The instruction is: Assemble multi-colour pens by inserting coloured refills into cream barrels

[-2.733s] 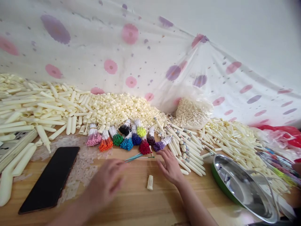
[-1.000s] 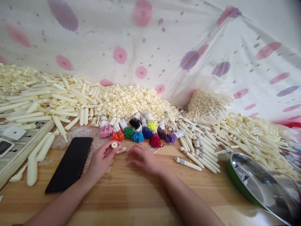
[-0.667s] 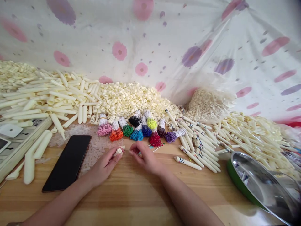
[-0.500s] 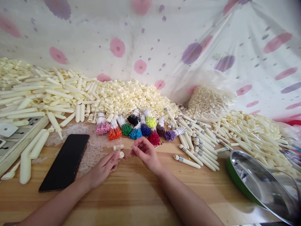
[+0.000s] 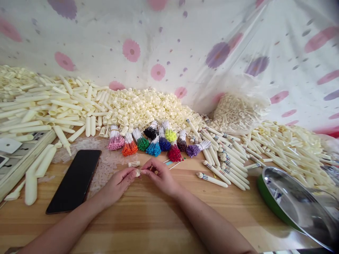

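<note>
My left hand (image 5: 119,184) is closed, pinching a small white plastic pen part (image 5: 137,173) between thumb and fingertips. Right up against that part, my right hand (image 5: 160,178) has its thumb and index finger pressed together; whatever is between them is too small to name. Just beyond the fingers lies a cream slotted sleeve (image 5: 134,164). Bundles of thin white sticks with coloured ends stand behind the hands, among them a red bundle (image 5: 174,152), a blue one (image 5: 154,149) and an orange one (image 5: 129,148). A few loose sticks (image 5: 176,164) lie close to my right hand.
A black phone (image 5: 74,181) lies at left beside scattered clear tubes (image 5: 104,169). Heaped cream sleeves (image 5: 148,106) and pen barrels (image 5: 53,102) fill the back. Multicolour pens (image 5: 233,169), a bag of white parts (image 5: 238,111) and a green-sided steel pan (image 5: 275,208) are at right.
My right hand has moved left and closer, so its fingertips now meet the white part in my left hand. The view has shifted slightly.
</note>
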Demonstrator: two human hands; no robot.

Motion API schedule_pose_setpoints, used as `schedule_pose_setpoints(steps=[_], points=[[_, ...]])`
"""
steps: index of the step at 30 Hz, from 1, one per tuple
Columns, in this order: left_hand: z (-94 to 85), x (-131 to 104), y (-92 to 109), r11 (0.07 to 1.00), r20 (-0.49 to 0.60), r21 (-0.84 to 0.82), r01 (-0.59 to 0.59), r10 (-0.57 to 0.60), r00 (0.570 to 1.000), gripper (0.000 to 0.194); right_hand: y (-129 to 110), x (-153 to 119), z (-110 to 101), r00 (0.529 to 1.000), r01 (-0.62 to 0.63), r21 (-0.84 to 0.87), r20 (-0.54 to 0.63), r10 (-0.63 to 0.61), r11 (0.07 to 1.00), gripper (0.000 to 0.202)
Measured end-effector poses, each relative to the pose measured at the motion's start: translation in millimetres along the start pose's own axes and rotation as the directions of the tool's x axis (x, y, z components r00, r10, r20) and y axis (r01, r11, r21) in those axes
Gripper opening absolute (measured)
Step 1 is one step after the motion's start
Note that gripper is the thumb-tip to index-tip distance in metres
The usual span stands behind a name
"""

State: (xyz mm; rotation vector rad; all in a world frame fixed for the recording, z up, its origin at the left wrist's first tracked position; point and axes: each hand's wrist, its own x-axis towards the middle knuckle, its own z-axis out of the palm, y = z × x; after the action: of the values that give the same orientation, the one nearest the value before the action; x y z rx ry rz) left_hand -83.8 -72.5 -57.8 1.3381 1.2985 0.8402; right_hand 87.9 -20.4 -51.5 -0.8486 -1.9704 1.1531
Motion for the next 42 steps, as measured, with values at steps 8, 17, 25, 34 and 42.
schedule_pose_setpoints(steps=[8,17,25,34,42], points=[[0.5,3,5,0.974,-0.03,0.19,-0.12,0.128,0.991,0.025,2,1,3,0.986,0.16,-0.432,0.117,-0.121,0.888,0.029],[2.0,5,0,0.955,-0.063,0.274,-0.114,0.136,0.989,0.031,-6,0,-4,0.967,0.23,-0.5,0.213,-0.139,0.835,0.029],[3.3,4,0,0.935,-0.069,0.327,-0.138,0.17,0.983,0.03,-4,0,-1,0.984,0.148,-0.516,0.159,-0.075,0.844,0.03],[6.4,0,5,0.919,-0.134,0.371,-0.134,0.196,0.972,0.032,-4,0,2,0.987,0.123,-0.608,0.155,-0.034,0.784,0.028],[7.7,1,8,0.911,-0.142,0.368,-0.186,0.252,0.957,0.014,3,1,13,0.997,-0.057,-0.491,0.012,0.072,0.869,0.039]])
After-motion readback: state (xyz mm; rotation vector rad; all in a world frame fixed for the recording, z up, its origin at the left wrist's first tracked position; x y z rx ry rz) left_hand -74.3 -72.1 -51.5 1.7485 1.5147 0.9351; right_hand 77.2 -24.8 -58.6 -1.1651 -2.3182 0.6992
